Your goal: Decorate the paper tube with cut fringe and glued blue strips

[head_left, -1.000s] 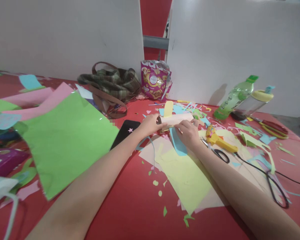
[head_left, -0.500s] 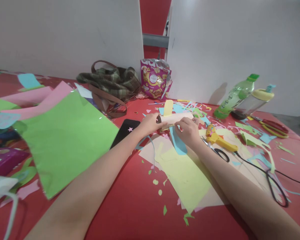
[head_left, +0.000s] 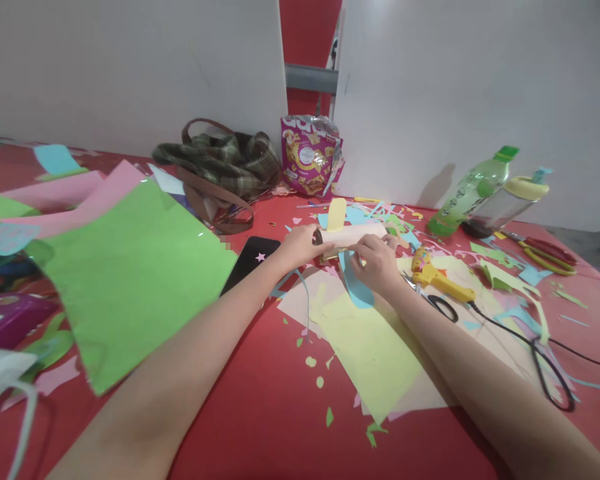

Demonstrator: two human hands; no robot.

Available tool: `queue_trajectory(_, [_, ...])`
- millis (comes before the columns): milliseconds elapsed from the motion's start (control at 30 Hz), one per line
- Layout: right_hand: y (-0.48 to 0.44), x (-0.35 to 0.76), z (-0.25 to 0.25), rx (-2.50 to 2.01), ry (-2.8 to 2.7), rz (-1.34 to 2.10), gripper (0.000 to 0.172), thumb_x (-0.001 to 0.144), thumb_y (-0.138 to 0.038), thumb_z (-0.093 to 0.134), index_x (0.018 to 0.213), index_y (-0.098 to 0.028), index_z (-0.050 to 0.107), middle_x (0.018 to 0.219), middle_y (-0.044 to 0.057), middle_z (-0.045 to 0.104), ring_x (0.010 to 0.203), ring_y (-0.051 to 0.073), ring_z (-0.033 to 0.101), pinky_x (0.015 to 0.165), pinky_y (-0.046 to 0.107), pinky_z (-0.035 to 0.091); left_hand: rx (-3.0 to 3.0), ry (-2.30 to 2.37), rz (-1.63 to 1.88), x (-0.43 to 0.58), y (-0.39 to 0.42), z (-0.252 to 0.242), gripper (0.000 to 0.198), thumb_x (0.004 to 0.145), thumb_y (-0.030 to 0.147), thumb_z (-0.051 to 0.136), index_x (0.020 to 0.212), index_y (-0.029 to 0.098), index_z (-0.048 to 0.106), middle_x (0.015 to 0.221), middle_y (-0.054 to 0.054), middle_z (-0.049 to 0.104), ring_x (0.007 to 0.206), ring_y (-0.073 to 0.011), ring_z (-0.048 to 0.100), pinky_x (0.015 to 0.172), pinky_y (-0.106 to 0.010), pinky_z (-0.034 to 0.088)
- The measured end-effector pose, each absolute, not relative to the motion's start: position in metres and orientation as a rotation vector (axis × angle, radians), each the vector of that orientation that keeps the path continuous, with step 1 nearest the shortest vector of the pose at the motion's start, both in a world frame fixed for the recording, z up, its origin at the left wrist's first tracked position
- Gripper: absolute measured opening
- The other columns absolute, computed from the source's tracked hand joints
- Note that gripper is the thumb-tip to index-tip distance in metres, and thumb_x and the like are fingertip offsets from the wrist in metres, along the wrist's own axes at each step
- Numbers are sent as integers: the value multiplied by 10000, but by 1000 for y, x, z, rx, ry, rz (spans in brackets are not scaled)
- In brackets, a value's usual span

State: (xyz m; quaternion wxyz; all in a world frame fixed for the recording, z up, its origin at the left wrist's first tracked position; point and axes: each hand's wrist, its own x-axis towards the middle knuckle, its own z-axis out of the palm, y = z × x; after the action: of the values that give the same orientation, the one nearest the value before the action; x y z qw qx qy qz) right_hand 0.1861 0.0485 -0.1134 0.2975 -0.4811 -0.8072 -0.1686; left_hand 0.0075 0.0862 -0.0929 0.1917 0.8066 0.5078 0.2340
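Note:
A pale paper-covered cardboard tube [head_left: 355,235] lies crosswise between my hands. My left hand [head_left: 303,243] grips its left end, the thumb along the near side. My right hand [head_left: 379,259] is closed on its right part, fingers curled over the near side. A yellow paper strip [head_left: 337,215] with a rounded end stands up behind the tube. From the near side a blue paper strip [head_left: 355,283] hangs down over the sheets. The undersides of my fingers are hidden.
Right of my hands lie a yellow glue gun [head_left: 440,280] with a black cord and scissors [head_left: 443,308]. A green bottle [head_left: 475,190] leans at the back right. A phone [head_left: 250,263] and a green sheet [head_left: 135,287] lie left. A snack bag [head_left: 310,157] stands behind.
Both hands keep their hold on the tube. The right fingers have shifted very slightly; otherwise things lie as before.

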Motion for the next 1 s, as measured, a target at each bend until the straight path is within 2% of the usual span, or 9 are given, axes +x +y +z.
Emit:
queue_trajectory(233, [34,177,-98,-1242,-2252,-316,179,683,-141,464,787,-176,605,709,26,554,675,152,495,709,335,213,2254,1436,644,7,86,-92,385,685,443,483,922,142,530,849,-77,619,767,-183,566,637,-259,428])
queue_trajectory(400, [5,154,-77,-713,-2763,466,128,719,-159,494,800,-189,589,804,9,578,754,118,509,701,272,231,2246,1441,642,7,84,-90,374,684,406,501,946,140,525,896,-76,616,802,-176,563,675,-250,426])
queue_trajectory(500, [-10,140,-76,-555,-2879,650,116,753,-212,500,822,-206,593,802,-5,568,751,101,508,701,270,214,2245,1452,641,8,82,-89,374,685,398,505,953,138,521,927,-86,608,825,-188,559,686,-263,424])
queue_trajectory(733, [-22,128,-88,-460,-3013,623,120,775,-202,489,802,-185,605,812,3,577,771,104,501,673,278,187,2251,1445,638,7,82,-89,377,684,426,503,935,145,521,895,-82,616,807,-190,562,675,-272,428])
queue_trajectory(1000, [-23,128,-88,-403,-3036,574,118,761,-174,484,754,-187,601,795,-4,579,694,99,478,633,280,176,2245,1440,633,7,83,-90,379,683,453,499,912,152,529,883,-80,615,798,-192,562,644,-266,431])
